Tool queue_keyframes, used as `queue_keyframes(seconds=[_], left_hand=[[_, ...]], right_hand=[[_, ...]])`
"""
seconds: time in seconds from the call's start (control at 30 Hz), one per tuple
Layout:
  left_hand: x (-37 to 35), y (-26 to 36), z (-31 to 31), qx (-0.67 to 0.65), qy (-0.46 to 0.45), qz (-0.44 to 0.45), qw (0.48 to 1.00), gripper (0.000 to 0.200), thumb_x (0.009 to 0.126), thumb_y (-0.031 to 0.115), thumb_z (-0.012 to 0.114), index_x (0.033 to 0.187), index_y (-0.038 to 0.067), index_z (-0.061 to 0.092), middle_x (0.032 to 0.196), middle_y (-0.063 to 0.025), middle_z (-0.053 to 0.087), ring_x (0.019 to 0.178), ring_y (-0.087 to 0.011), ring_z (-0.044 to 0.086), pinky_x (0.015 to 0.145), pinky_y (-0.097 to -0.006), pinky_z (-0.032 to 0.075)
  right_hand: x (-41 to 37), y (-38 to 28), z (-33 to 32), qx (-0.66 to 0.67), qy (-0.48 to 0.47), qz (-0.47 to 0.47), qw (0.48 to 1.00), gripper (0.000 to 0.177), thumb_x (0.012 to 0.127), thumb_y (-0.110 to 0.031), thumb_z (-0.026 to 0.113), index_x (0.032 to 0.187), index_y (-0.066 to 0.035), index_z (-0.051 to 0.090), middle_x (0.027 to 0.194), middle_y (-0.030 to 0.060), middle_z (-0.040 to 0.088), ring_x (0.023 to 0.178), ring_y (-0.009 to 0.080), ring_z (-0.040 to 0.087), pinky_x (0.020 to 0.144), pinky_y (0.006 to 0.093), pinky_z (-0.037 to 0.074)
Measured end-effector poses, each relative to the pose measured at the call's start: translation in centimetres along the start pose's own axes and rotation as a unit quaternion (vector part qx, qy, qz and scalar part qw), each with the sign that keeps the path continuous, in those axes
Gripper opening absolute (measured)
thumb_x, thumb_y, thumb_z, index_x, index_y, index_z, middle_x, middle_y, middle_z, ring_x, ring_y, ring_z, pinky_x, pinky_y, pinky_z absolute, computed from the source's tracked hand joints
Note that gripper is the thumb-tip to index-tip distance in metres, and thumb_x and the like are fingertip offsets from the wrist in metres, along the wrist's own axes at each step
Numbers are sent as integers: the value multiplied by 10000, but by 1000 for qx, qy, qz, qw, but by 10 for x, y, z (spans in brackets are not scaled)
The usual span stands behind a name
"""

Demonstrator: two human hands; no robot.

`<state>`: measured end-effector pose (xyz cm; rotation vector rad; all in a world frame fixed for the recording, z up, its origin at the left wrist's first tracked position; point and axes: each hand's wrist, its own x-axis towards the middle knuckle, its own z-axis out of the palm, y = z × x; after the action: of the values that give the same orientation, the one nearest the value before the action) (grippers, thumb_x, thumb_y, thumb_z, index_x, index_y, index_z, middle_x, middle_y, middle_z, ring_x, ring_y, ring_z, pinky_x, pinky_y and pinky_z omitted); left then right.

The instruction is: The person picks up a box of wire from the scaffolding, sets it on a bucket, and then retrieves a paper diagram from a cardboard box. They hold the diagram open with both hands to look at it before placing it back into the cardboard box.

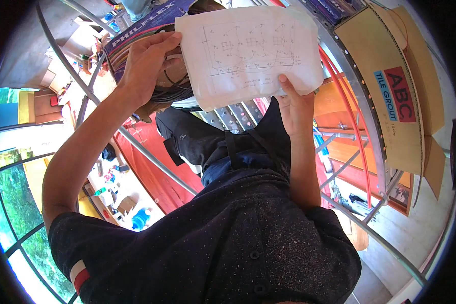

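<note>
A sheet of white paper [248, 55] with a hand-drawn diagram is held up at the top centre. My left hand [149, 63] pinches its left edge between thumb and fingers. On the lower right edge, my right hand [295, 104] grips the sheet, its thumb on the front and its fingers hidden behind. Beyond my left hand stands a PHILFLEX box [142, 25] with coiled dark wires [172, 93] beside it.
An ABC Tile Grout carton [390, 96] stands at the right by a perforated metal beam. Scaffold tubes [157, 162] run on both sides, with red conduit [347, 111] at the right. Far below lie a red surface [149, 175] and a cluttered white table [124, 190].
</note>
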<state>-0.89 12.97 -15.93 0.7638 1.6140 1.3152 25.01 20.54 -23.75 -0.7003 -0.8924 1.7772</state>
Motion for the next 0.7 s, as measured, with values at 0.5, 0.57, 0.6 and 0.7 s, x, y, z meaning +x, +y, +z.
queue_keyframes(seconds=[0.5,0.57,0.6,0.7], left_hand=[[3,-4,-2,-4,-11,2,1000,259,892,252,547,1057,59,600,994,-13,610,931,-102,549,821,-264,417],[3,-4,-2,-4,-14,4,1000,255,891,252,549,1052,62,603,990,-9,612,928,-99,550,818,-262,417],[3,-4,-2,-3,-15,5,1000,252,890,252,549,1049,64,605,987,-6,613,925,-97,551,815,-261,417],[1,-2,-2,-5,-16,6,1000,245,888,253,553,1041,70,609,980,-1,616,919,-91,553,808,-259,418]], right_hand=[[0,1,-1,2,-2,2,1000,510,798,24,604,1259,-58,402,1214,89,491,1135,218,473,910,380,441],[0,1,-1,2,0,1,1000,507,798,24,604,1257,-57,404,1213,90,492,1134,218,475,909,380,442],[0,1,-1,2,0,0,1000,505,798,23,604,1256,-55,405,1212,91,493,1133,218,476,909,380,442],[0,2,-2,0,3,-1,1000,501,797,22,606,1252,-51,409,1208,92,496,1131,219,477,910,380,443]])
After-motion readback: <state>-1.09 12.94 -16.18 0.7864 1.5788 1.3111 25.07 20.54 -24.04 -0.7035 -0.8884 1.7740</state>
